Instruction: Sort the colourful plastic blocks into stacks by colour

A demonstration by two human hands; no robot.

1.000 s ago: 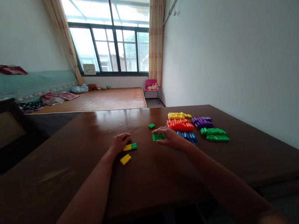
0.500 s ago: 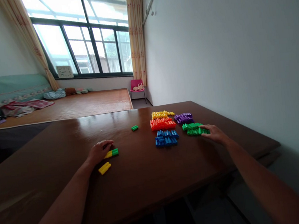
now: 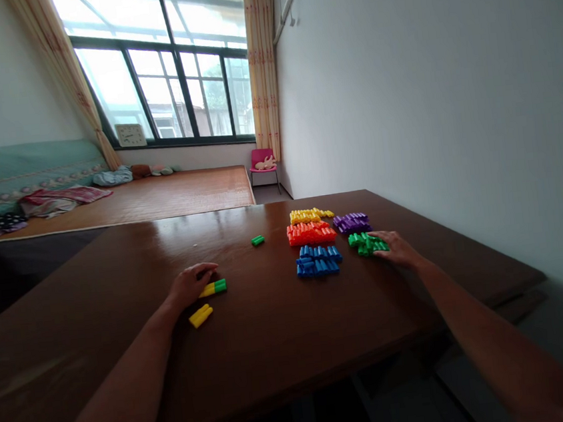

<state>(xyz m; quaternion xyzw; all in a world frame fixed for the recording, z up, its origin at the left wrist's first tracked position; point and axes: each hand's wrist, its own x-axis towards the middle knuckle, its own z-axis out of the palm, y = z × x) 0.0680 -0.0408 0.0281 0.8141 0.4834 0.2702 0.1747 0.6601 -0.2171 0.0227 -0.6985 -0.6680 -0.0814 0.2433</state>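
My right hand (image 3: 395, 250) rests against the right side of the green block pile (image 3: 367, 243), fingers apart around its edge. On the left, my left hand (image 3: 191, 283) lies on the table with bent fingers beside a joined yellow and green piece (image 3: 214, 288); whether it grips the piece is hidden. A yellow piece (image 3: 201, 316) lies nearer me, and a small green piece (image 3: 258, 240) sits farther back. Beside the green pile are blue blocks (image 3: 317, 261), red blocks (image 3: 310, 233), yellow blocks (image 3: 306, 216) and purple blocks (image 3: 352, 222).
The brown table (image 3: 274, 332) has its right edge near the white wall. Beyond it stand a low bed (image 3: 193, 190) with cloths and a pink chair (image 3: 263, 159) holding a soft toy.
My right hand has moved a little left, and the green pile has been pushed together, now shorter and more jumbled. The left hand keeps its place by the yellow and green piece.
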